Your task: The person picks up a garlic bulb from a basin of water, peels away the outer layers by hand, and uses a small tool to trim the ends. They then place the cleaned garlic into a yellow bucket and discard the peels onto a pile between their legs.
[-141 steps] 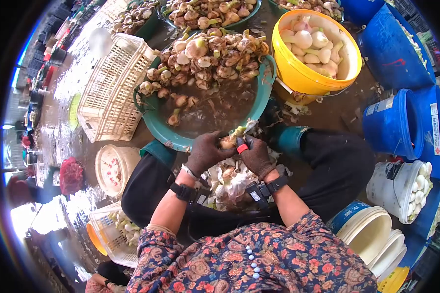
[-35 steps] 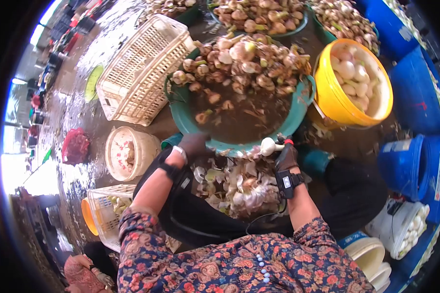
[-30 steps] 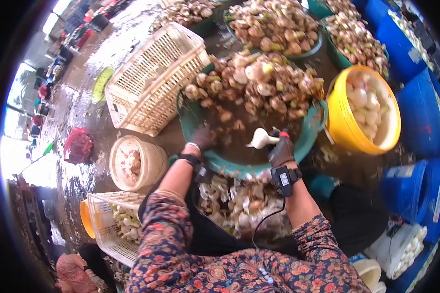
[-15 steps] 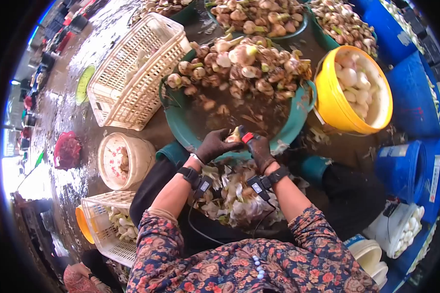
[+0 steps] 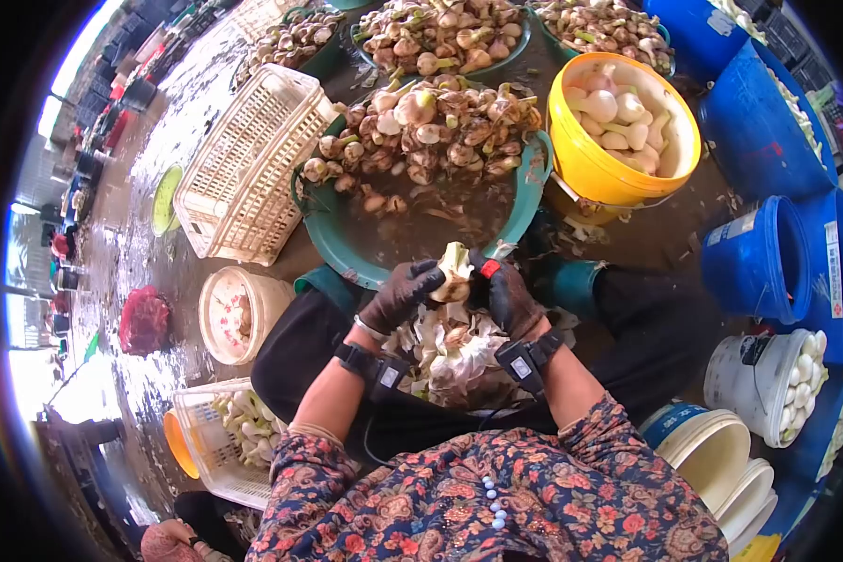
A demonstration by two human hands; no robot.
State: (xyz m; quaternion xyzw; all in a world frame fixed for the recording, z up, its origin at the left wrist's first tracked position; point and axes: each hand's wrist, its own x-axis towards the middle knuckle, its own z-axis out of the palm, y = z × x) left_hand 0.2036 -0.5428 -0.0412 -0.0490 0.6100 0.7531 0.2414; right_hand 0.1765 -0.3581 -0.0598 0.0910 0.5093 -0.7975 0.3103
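Observation:
Over the near rim of a green tub, my left hand, in a dark glove, grips a garlic bulb with its pale stem end up. My right hand, also gloved, is closed beside the bulb around a small tool with a red part; its blade or tip is hidden. Muddy water and a heap of unpeeled garlic fill the tub. Below my hands, loose garlic skins lie piled between my legs.
A yellow bucket of peeled garlic stands right of the tub. White crates and a white bucket are on the left. Blue buckets and a white bucket of peeled bulbs line the right. A person's arm shows lower left.
The view has shifted, and the tub sits further left in it. The garlic bulb now stands upright and shows more fully between my hands, which have drawn back toward me from the water.

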